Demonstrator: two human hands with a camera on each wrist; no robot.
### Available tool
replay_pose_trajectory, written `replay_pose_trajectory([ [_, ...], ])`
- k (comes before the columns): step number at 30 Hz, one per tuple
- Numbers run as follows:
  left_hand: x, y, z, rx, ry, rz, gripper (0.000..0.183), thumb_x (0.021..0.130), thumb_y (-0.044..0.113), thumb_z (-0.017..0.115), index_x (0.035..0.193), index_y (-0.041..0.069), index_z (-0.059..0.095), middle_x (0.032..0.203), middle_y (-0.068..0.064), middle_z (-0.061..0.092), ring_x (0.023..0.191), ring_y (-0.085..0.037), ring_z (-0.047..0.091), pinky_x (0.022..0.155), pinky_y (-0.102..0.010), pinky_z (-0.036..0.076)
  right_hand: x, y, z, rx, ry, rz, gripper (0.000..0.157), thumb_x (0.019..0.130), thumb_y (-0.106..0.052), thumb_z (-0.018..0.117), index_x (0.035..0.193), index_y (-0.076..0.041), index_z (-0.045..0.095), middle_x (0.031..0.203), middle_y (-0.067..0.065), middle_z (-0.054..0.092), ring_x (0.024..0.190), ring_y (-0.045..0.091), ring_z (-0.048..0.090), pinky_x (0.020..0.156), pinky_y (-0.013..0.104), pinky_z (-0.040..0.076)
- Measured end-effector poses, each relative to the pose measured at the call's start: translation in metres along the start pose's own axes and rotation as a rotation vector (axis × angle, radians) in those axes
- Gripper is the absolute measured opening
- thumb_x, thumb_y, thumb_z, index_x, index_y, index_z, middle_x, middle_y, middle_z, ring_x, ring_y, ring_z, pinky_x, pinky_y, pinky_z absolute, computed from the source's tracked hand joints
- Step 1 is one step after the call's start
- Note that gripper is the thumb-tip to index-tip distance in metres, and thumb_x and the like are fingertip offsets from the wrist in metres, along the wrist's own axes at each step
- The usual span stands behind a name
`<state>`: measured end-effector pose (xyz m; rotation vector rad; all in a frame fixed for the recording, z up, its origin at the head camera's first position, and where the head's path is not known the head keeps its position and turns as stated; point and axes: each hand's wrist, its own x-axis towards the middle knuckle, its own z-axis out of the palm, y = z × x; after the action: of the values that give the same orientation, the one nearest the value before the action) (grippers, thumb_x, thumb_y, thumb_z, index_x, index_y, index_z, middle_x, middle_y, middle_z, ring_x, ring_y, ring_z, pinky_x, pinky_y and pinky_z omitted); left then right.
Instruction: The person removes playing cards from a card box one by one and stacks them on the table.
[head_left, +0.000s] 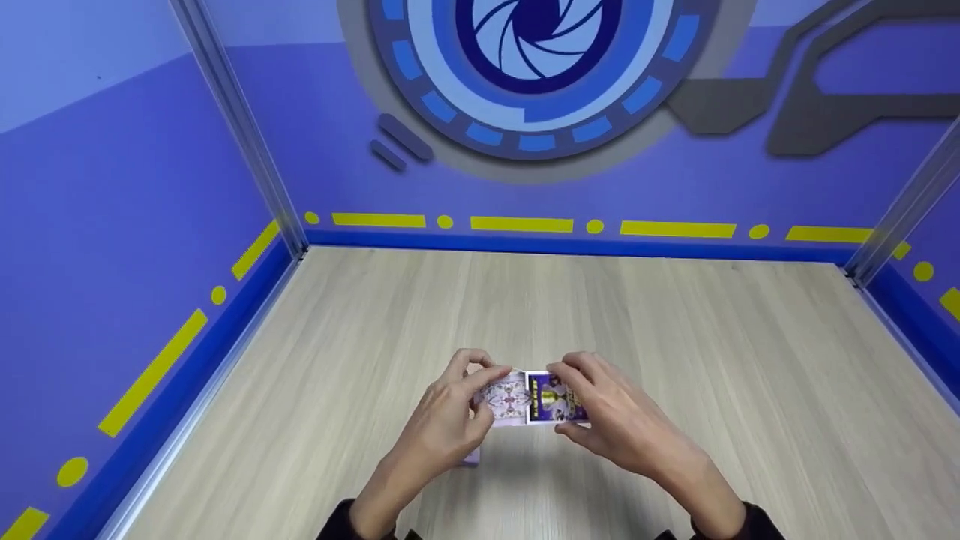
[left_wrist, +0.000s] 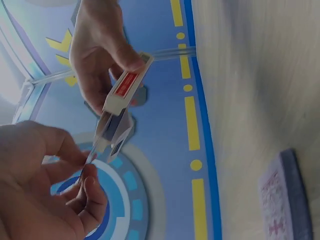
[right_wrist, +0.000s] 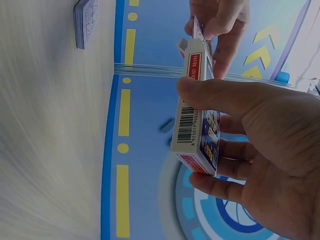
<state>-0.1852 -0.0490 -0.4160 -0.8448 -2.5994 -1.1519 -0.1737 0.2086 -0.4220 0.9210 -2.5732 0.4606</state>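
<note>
My right hand point(head_left: 619, 405) grips a small playing card box point(right_wrist: 192, 117), thumb along its barcode side and fingers on the opposite side. The box's open end, with its flap point(left_wrist: 123, 131) sticking out, faces my left hand point(head_left: 446, 409). Between thumb and fingers, my left hand pinches a thin patterned playing card point(head_left: 508, 397). That card lines up with the open end; whether it is one card or several, and how far it reaches inside, I cannot tell. On the table below my left hand lies a deck of cards point(left_wrist: 282, 200), mostly hidden in the head view.
A light wood-grain table point(head_left: 570, 307) spreads under both hands. Blue printed panels point(head_left: 300, 127) with yellow marks wall it in at the back and sides, joined by metal corner posts point(head_left: 232, 112).
</note>
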Motion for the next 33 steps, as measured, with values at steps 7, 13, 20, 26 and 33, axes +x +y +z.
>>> replay_pose_trajectory([
  [7,-0.001,-0.005,-0.008,0.172,-0.088,0.103,0.043,0.09,-0.003,0.064,0.128,0.014,0.07,0.127,0.002,0.061,0.095,-0.01,0.061,0.077,-0.027,0.054,-0.001,0.0,0.001,-0.009,-0.011,0.0,0.074,0.074,-0.023,0.095,0.137,-0.009,0.057,0.126,0.007,0.057,0.11,0.02,0.059,0.089,0.04,0.056],
  [13,-0.002,-0.005,-0.009,0.306,-0.119,0.119,0.047,0.083,0.033,0.088,0.125,0.02,0.07,0.129,0.004,0.058,0.108,-0.013,0.06,0.087,-0.035,0.055,0.0,0.0,0.001,-0.013,-0.007,-0.004,0.074,0.074,-0.024,0.095,0.136,-0.01,0.058,0.126,0.007,0.057,0.109,0.019,0.059,0.089,0.04,0.056],
  [20,-0.002,-0.007,-0.003,0.381,-0.086,0.21,0.055,0.077,0.031,0.091,0.123,0.016,0.066,0.127,-0.001,0.056,0.121,-0.019,0.053,0.1,-0.039,0.05,-0.001,0.0,0.001,-0.001,-0.024,0.021,0.074,0.075,-0.024,0.095,0.137,-0.01,0.058,0.128,0.007,0.057,0.112,0.019,0.059,0.091,0.039,0.056],
  [26,-0.003,-0.009,-0.008,0.342,-0.068,0.204,0.055,0.079,0.018,0.09,0.126,0.012,0.063,0.131,-0.004,0.055,0.124,-0.02,0.053,0.105,-0.039,0.048,-0.002,0.003,-0.002,0.021,-0.032,0.059,0.073,0.076,-0.023,0.094,0.138,-0.009,0.058,0.129,0.008,0.057,0.114,0.021,0.058,0.091,0.04,0.056],
  [33,-0.004,-0.014,-0.026,0.34,-0.083,0.144,0.069,0.082,0.007,0.086,0.142,0.004,0.054,0.137,-0.012,0.055,0.131,-0.025,0.051,0.113,-0.04,0.042,-0.001,0.008,-0.009,0.04,-0.056,0.151,0.07,0.079,-0.021,0.091,0.138,-0.008,0.057,0.13,0.01,0.056,0.109,0.021,0.06,0.084,0.04,0.058],
])
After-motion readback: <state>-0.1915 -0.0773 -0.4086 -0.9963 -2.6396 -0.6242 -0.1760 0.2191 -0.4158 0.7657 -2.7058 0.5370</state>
